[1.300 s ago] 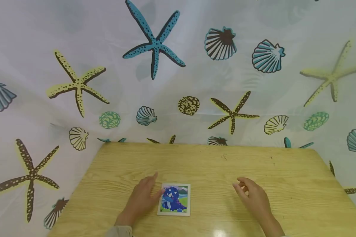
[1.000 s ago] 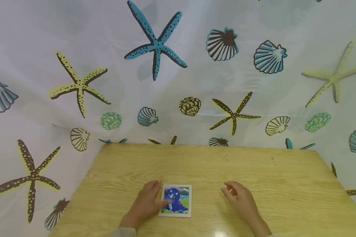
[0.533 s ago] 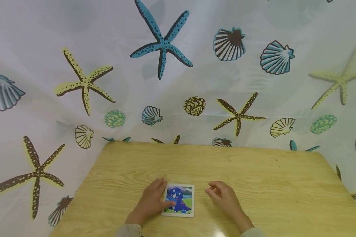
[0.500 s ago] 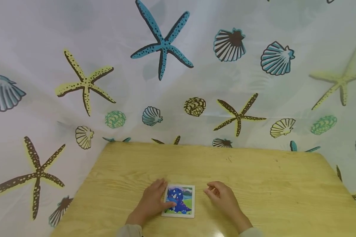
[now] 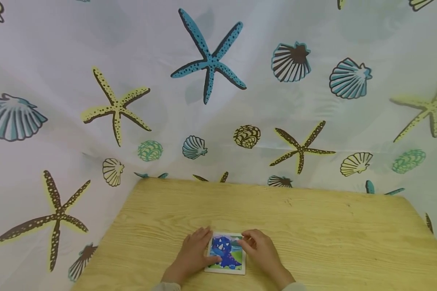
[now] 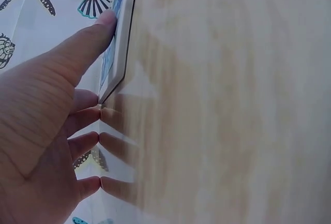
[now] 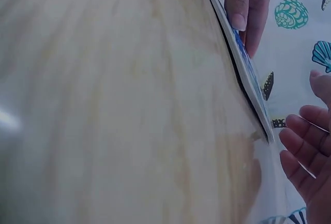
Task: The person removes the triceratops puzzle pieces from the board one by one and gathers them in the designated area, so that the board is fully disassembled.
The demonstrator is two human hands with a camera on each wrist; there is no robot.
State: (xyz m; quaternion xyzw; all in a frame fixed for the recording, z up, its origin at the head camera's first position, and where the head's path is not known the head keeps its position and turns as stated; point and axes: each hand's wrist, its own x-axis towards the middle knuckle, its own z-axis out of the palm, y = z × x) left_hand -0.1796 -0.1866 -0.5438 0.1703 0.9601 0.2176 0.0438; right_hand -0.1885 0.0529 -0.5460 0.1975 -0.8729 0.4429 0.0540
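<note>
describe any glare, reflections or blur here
Left wrist: fingers of the left hand reflect in the glossy wooden tabletop, its grain smeared; right wrist: a white glare spot at the image's left edge, grain soft; head: the triceratops picture legible, though slightly soft.

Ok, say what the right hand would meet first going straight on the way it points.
Most likely the dinosaur picture, near its far right corner; the right hand overlaps it in the head view, but depth is unclear.

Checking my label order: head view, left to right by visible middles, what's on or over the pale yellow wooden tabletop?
The person's bare left hand → square white-framed picture of a blue dinosaur → the person's bare right hand.
</note>
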